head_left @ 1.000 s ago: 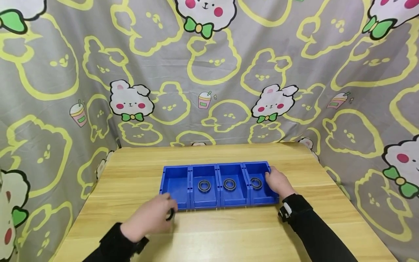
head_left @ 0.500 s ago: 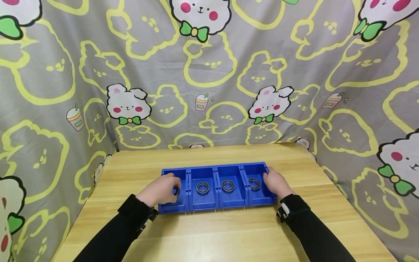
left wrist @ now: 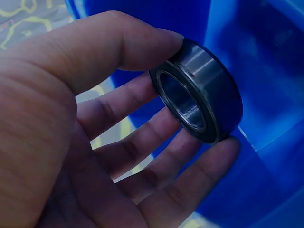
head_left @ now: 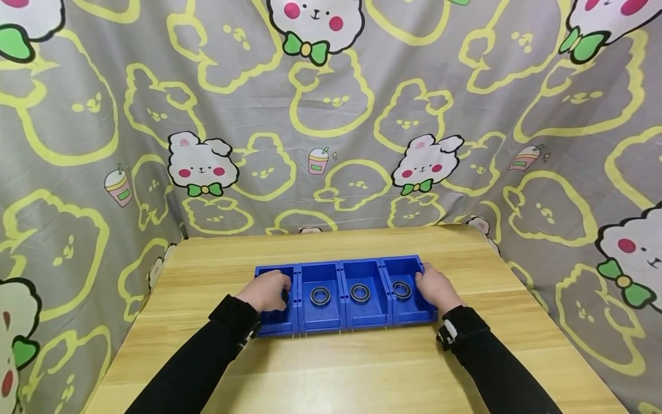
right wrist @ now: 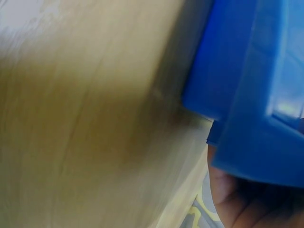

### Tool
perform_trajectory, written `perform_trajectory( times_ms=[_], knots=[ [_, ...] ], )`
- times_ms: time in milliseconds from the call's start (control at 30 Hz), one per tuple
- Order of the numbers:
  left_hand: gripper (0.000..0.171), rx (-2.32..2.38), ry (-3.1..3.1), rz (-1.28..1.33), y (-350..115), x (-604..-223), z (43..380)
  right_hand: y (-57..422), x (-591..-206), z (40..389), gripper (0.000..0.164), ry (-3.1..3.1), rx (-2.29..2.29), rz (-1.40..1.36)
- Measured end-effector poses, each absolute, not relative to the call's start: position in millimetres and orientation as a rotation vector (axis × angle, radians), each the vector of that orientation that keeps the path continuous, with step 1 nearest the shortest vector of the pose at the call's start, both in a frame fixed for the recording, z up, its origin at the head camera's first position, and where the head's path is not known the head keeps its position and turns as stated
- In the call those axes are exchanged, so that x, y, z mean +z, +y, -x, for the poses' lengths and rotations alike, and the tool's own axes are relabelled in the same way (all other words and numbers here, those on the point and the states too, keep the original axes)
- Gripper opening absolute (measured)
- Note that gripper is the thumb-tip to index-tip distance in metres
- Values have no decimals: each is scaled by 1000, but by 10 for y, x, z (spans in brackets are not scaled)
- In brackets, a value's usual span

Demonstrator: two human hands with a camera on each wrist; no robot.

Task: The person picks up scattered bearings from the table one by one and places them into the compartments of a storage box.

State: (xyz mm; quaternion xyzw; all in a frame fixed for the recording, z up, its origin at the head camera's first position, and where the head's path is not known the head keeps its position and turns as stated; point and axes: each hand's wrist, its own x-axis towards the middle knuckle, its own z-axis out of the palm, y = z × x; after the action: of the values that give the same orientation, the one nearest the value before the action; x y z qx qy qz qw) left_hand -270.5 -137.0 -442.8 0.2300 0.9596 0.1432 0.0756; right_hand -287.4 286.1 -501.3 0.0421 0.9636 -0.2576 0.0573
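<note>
My left hand [head_left: 266, 290] is inside the leftmost blue bin [head_left: 279, 329], holding a ball bearing [left wrist: 209, 71] between thumb and fingertips. In the left wrist view the bearing is a tilted steel ring with black faces, and blue plastic lies behind it. At the other end of the row, my right hand [head_left: 438, 287] grips the side wall of the rightmost bin [head_left: 416, 316], thumb over its edge. The right wrist view shows fingers [right wrist: 221, 190] below that bin's blue wall, partly hidden by it. One bearing [head_left: 401, 298] lies in this rightmost bin.
Two middle blue bins each hold one bearing, the left one [head_left: 320, 305] and the right one [head_left: 360, 302]. The joined row stands on a wooden table [head_left: 331, 374]. A patterned grey curtain [head_left: 357, 213] hangs behind and along both sides.
My left hand has moved from in front of the row up and into the leftmost bin, carrying the bearing. The right hand keeps its grip on the rightmost bin.
</note>
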Motion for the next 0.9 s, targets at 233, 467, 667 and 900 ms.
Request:
perform_trajectory(
  times_ms=[233,467,667,900],
  knots=[
    [21,399,2863,-677,-1326,-4522,2810,2858,-5007,2868,52,2920,-788,-139],
    [23,298,2870,-707,-1311,-4653,2867,2856,-5014,2873,52,2920,-789,-137],
    [24,276,2878,-693,-1302,-4685,2918,2853,-5009,2874,52,2909,-801,-146],
    [26,250,2899,-691,-1305,-4732,2940,2854,-5003,2879,52,2916,-788,-140]
  ],
)
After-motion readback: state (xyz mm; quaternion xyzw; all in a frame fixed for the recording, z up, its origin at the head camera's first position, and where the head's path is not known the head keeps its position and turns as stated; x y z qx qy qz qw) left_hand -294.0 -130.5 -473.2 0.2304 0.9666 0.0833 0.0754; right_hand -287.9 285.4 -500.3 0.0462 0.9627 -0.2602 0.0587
